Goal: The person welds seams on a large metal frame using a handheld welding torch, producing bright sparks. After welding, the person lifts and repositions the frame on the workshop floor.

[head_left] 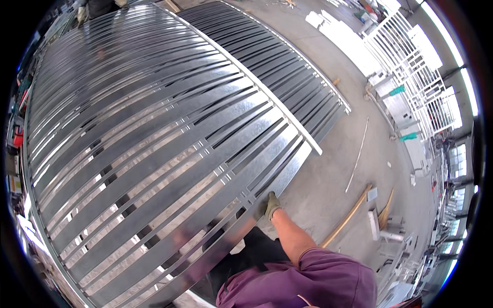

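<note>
A large slatted metal panel [154, 133] of shiny grey strips fills the left and middle of the view. My right hand [272, 206], in a greenish work glove, grips its near edge, close to the right corner. The thumb lies along the outer strip; the other fingers are partly hidden by the metal. Down the panel's right side runs a pale edge rail [267, 95]. My left hand does not show.
Another slatted panel [285, 64] lies behind, partly covered. Another person's gloved hand [82, 15] is at the far left edge. On the floor to the right are a wooden pole [345, 218], a broom [385, 213] and a thin strip [358, 154]. White railings [411, 66] stand farther back.
</note>
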Tool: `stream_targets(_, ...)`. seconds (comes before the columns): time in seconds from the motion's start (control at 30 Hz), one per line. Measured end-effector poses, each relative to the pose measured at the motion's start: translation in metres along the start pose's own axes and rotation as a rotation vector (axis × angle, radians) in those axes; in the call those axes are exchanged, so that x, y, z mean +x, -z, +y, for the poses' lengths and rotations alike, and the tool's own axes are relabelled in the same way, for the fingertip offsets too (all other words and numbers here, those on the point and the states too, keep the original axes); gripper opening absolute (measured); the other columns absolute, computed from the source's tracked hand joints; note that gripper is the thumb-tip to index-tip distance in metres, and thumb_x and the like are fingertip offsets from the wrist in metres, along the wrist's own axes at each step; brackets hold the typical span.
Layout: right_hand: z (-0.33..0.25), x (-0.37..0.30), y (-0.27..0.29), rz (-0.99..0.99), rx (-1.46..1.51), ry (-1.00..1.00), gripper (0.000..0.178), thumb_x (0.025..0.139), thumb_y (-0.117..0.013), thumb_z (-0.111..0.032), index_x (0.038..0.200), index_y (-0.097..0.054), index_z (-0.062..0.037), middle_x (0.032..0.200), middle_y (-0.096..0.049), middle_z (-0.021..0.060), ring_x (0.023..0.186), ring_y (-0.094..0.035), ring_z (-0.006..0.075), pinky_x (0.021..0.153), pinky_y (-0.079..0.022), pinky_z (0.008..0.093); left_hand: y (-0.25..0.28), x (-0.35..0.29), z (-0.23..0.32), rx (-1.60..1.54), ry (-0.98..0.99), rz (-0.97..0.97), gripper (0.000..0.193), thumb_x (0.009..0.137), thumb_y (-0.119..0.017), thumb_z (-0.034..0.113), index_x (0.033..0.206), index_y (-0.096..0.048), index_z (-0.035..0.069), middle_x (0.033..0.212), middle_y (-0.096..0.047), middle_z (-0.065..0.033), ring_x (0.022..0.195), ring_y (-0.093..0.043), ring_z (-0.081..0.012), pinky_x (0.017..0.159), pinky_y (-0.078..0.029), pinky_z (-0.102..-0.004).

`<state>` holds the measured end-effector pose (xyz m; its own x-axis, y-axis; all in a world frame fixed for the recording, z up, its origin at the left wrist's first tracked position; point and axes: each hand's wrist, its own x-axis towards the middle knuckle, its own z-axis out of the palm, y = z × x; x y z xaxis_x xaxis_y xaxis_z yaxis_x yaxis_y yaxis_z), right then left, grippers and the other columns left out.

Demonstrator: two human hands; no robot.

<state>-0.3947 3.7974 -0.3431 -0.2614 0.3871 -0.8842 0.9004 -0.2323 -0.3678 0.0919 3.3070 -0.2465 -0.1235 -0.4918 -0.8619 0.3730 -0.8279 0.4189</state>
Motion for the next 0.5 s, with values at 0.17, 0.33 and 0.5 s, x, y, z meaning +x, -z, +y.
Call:
stream_targets(0.17, 0.001, -0.039, -0.002, -0.062, 0.054, -0.04, 0.086, 0.1, -0.048, -0.068, 0.157, -0.043, -0.0035, 0.164, -0.042, 0.0144, 0.149, -0.041, 0.0289, 0.124, -0.029, 0.0413, 0.009, 0.001, -0.012, 0.015, -0.039, 0.011, 0.078, 0.092, -0.046, 0.075, 0.144, -0.058, 0.019, 0.145, -0.061, -0.0092, 0.132, -0.054, -0.0342, 0.115, -0.038, -0.0589)
stream_targets(0.33, 0.003, -0.039, 0.008, -0.035, -0.143, 0.001, 0.081, 0.103, -0.047, -0.06, 0.155, -0.043, 0.0008, 0.163, -0.044, 0.0149, 0.148, -0.042, 0.0287, 0.124, -0.029, 0.0408, 0.039, 0.001, 0.001, 0.011, -0.091, 0.033, 0.078, 0.091, -0.048, 0.076, 0.144, -0.058, 0.019, 0.145, -0.06, -0.0088, 0.132, -0.054, -0.034, 0.115, -0.038, -0.0588)
stream_targets(0.5, 0.0, 0.071, 0.044, 0.03, -0.171, 0.044, 0.07, 0.103, -0.046, -0.059, 0.142, -0.054, -0.0024, 0.151, -0.054, 0.0144, 0.133, -0.052, 0.0286, 0.112, -0.039, 0.0422, 0.045, -0.003, -0.009, 0.037, -0.083, 0.039, 0.078, 0.091, -0.049, 0.076, 0.145, -0.057, 0.02, 0.146, -0.06, -0.0085, 0.131, -0.054, -0.0338, 0.115, -0.038, -0.0587)
